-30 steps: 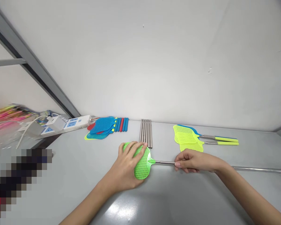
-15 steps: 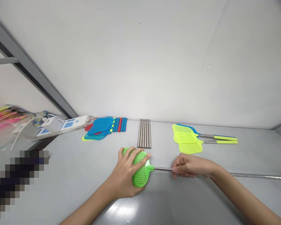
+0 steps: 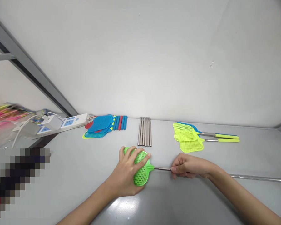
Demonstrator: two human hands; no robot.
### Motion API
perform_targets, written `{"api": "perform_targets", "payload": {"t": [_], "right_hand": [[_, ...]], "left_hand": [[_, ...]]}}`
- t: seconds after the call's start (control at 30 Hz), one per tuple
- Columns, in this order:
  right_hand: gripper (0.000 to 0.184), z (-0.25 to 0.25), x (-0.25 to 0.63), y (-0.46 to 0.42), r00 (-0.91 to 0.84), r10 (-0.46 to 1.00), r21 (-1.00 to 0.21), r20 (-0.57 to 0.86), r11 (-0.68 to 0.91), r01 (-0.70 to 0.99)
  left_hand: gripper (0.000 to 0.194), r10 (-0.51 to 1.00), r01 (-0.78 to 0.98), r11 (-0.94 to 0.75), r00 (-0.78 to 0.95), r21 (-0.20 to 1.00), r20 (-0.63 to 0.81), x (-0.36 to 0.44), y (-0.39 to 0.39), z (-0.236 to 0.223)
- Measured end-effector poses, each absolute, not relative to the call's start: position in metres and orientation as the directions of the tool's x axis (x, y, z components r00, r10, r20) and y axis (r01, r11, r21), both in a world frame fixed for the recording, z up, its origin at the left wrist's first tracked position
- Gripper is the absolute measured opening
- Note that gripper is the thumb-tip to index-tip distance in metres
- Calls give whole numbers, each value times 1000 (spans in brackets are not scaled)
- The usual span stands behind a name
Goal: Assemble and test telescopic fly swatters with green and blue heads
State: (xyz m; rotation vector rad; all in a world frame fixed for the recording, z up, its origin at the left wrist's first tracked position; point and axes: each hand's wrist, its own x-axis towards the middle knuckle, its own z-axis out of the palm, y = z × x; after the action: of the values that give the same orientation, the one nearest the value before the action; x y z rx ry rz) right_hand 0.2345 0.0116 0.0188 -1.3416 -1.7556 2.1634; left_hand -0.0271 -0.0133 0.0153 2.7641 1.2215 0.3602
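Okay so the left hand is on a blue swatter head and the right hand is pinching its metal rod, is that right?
Not quite: the swatter head under the left hand is green, not blue, as the head view shows. The right hand is indeed pinching its metal rod.

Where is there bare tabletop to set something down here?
Bare: between the metal tubes and yellow swatters, and on the near side of the green swatter, between the forearms. Crowded: back left, where the power strip, blue swatter heads and grips bunch together.
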Motion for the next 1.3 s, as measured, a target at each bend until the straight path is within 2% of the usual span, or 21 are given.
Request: {"api": "perform_targets", "payload": {"t": [1.0, 1.3], "right_hand": [[29, 10, 223, 8, -626, 477, -782, -617, -462, 420], [30, 13, 229, 10, -613, 484, -779, -625, -443, 445]], "left_hand": [[71, 716, 693, -698, 676, 181, 172, -25, -16, 10], [68, 730, 701, -683, 665, 203, 159, -21, -16, 14]]}}
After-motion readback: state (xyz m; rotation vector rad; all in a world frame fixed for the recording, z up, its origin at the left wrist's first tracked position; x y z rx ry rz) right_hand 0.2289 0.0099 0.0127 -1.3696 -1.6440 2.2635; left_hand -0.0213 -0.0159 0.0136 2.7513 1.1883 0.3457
